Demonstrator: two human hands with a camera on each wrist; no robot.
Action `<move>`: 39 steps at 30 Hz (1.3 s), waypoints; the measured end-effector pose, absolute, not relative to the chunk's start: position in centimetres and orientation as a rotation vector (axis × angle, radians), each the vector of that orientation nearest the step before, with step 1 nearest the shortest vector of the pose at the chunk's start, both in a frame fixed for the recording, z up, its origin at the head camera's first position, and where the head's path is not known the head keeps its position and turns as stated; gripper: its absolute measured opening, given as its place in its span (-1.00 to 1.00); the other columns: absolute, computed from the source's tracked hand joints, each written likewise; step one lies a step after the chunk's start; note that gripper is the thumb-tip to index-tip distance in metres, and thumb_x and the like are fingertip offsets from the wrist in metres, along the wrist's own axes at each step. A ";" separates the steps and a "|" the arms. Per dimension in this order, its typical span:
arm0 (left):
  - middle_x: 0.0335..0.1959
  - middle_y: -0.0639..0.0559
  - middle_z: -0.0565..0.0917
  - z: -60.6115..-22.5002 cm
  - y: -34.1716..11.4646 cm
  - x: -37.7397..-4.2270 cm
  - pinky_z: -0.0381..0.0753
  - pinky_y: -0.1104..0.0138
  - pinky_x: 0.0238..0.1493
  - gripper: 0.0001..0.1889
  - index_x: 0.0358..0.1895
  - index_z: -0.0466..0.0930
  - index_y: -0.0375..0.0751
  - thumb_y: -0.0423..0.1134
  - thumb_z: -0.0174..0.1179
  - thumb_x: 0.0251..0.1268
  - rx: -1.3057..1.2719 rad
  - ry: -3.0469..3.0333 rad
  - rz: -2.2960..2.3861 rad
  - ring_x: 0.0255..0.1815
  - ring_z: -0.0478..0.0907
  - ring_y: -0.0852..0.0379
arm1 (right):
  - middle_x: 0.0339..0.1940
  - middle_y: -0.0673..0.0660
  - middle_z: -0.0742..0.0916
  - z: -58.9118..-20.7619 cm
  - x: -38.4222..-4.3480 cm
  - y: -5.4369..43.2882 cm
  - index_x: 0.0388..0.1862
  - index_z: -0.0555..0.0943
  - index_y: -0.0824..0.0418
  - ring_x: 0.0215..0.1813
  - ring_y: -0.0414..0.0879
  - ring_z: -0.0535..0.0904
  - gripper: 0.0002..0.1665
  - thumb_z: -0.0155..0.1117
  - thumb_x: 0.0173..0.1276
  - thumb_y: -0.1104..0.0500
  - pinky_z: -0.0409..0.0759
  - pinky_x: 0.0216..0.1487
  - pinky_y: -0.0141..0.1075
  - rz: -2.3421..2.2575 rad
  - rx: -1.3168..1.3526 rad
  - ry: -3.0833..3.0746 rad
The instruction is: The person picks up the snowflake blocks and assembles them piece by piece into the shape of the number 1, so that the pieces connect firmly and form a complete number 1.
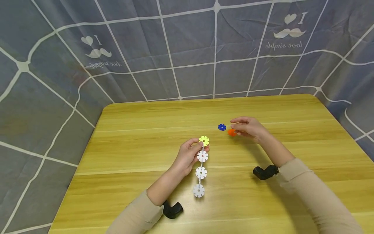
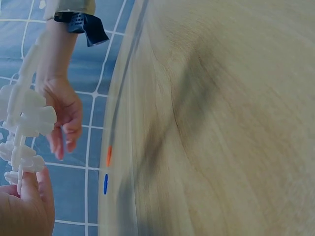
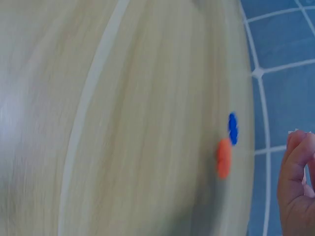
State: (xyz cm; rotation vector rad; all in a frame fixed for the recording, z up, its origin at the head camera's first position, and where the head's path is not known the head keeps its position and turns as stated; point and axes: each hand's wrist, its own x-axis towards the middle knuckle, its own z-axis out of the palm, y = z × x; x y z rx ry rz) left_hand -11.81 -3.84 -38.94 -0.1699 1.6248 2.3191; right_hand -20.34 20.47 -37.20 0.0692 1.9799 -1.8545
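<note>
My left hand [image 1: 187,156] pinches the upper end of a chain of slotted plastic discs. A yellow disc [image 1: 204,140] tops it; below hang white discs [image 1: 201,172], joined by others seen edge-on. The left wrist view shows the white chain [image 2: 32,118] rising above the left fingers. My right hand [image 1: 248,128] is raised over the table with thumb and fingers brought together. A small white piece [image 3: 304,176], mostly hidden, shows between those fingers. Just below the right fingertips in the head view lies an orange disc [image 1: 232,132], with a blue slotted disc [image 1: 222,127] to its left.
The wood-grain table [image 1: 140,136] reaches back to a grey-blue curtain [image 1: 193,48] with white lines. Black devices are strapped at the left wrist [image 1: 173,210] and right wrist [image 1: 265,172]. The right arm casts a shadow on the table.
</note>
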 end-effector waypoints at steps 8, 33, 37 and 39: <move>-0.15 -0.37 0.62 -38.9 -3.9 -11.7 0.63 0.44 -0.27 -0.74 0.07 0.40 -0.50 -0.44 -0.04 0.39 -0.154 1.621 2.319 -0.36 0.64 0.21 | -0.48 -0.09 0.66 -39.1 -21.4 21.4 0.24 0.26 0.55 -0.46 -0.27 0.57 -0.38 0.23 0.27 0.35 0.59 -0.38 -0.49 -1.760 0.103 2.098; -0.09 -0.43 0.58 -39.6 -3.8 -11.8 0.63 0.45 -0.29 -0.75 0.05 0.39 -0.50 -0.44 -0.04 0.38 -0.150 1.636 2.295 -0.36 0.63 0.22 | -0.58 0.07 0.40 -41.9 -22.5 19.9 -0.23 0.49 0.39 -0.56 -0.16 0.33 -0.57 0.50 0.00 0.25 0.42 -0.57 -0.45 -1.196 0.011 2.622; -0.10 -0.43 0.58 -39.6 -3.7 -11.8 0.63 0.44 -0.28 -0.75 0.05 0.39 -0.51 -0.45 -0.04 0.38 -0.147 1.636 2.296 -0.35 0.63 0.22 | -0.55 0.09 0.43 -41.7 -22.5 19.8 -0.26 0.46 0.40 -0.54 -0.16 0.37 -0.59 0.49 0.00 0.30 0.48 -0.55 -0.45 -1.238 0.025 2.586; -0.10 -0.44 0.58 -39.6 -3.7 -11.8 0.63 0.44 -0.27 -0.76 0.04 0.39 -0.51 -0.45 -0.04 0.38 -0.149 1.637 2.297 -0.35 0.63 0.21 | -0.54 0.08 0.45 -41.7 -22.5 19.8 -0.26 0.45 0.41 -0.53 -0.18 0.40 -0.60 0.48 0.01 0.34 0.52 -0.53 -0.46 -1.287 0.046 2.548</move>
